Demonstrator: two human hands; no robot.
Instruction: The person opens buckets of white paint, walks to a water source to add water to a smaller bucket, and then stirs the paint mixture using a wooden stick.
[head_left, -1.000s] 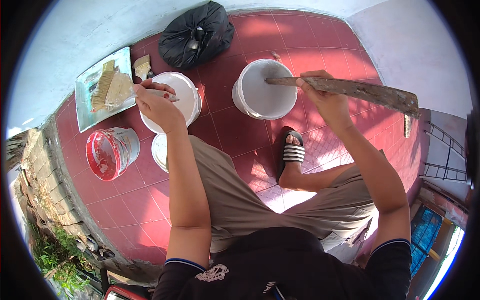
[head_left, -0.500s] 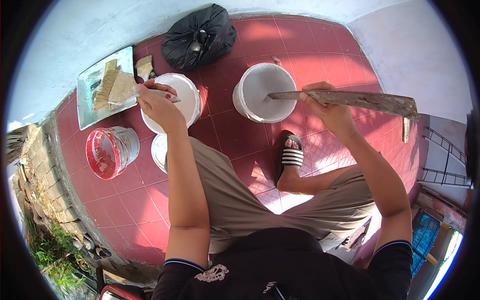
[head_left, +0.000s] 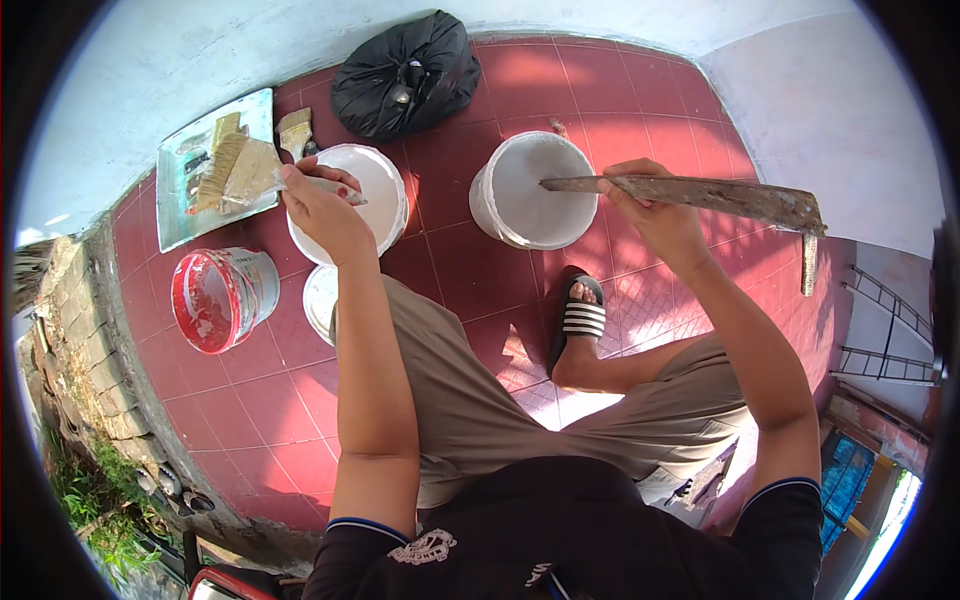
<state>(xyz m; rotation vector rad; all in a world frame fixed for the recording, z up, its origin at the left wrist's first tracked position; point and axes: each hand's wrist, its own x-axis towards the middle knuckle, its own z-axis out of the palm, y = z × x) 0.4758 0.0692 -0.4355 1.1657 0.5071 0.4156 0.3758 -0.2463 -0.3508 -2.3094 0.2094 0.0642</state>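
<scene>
My left hand (head_left: 328, 215) is closed round the handle of a wide paintbrush (head_left: 252, 176). Its pale bristles point left, above a pale green-white tray (head_left: 180, 232). Below that hand stands a white bucket (head_left: 384, 205) with white paint in it, partly hidden by the hand. My right hand (head_left: 650, 212) grips a long, rough wooden stick (head_left: 730, 196). The stick's narrow end reaches over a second white bucket (head_left: 487, 205) holding whitish liquid; whether the tip is under the surface I cannot tell.
A smaller brush (head_left: 295, 130) lies beside the tray, near a black plastic bag (head_left: 440, 75). To the left is a paint-smeared red and white bucket (head_left: 250, 290). Behind my left forearm sits a white container (head_left: 318, 300). My sandalled foot (head_left: 578, 320) rests on red tiles (head_left: 475, 265).
The view has shifted slightly, so the buckets, bag and tray appear a little lower or further right. Both hands keep their holds; the stick's far end sits slightly further left.
</scene>
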